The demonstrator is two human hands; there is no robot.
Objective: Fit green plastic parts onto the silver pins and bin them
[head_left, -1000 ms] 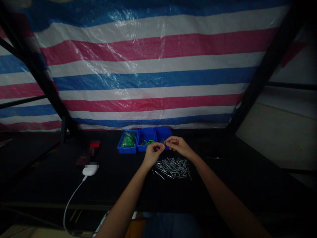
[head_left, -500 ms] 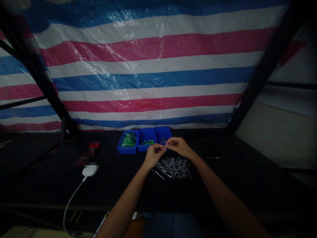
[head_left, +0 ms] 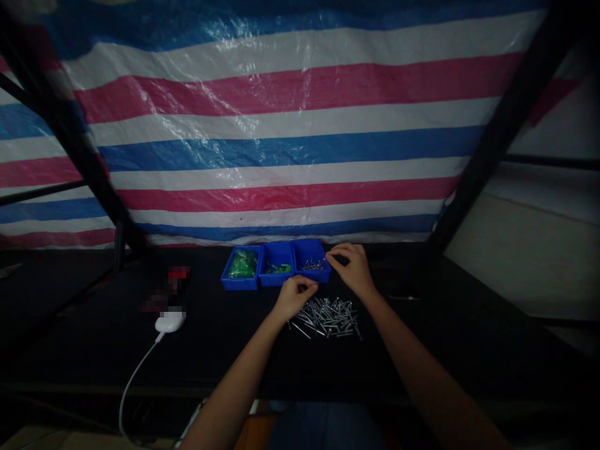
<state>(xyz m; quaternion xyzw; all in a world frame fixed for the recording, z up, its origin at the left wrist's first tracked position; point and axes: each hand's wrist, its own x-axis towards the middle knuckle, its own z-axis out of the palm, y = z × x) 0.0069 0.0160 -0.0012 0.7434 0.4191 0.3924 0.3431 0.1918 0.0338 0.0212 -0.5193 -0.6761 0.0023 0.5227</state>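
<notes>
My left hand hovers at the upper left of a pile of silver screws on the black table, thumb and fingertips pressed together. Whatever may be between them is hidden. By the right edge of the right blue bin, my right hand is closed in a pinch. A tiny bright spot shows at its fingertips, too small to name. Several silver screws lie inside that bin. Small green plastic pieces are in the middle blue bin.
The left blue bin holds a clear bag of green pieces. A white device with a white cable lies at the left. A dark flat object is at the right. Behind hangs a striped plastic sheet.
My hands have come apart. The right one moved up and right to the right bin's edge, while the left stays nearly in place, slightly lower.
</notes>
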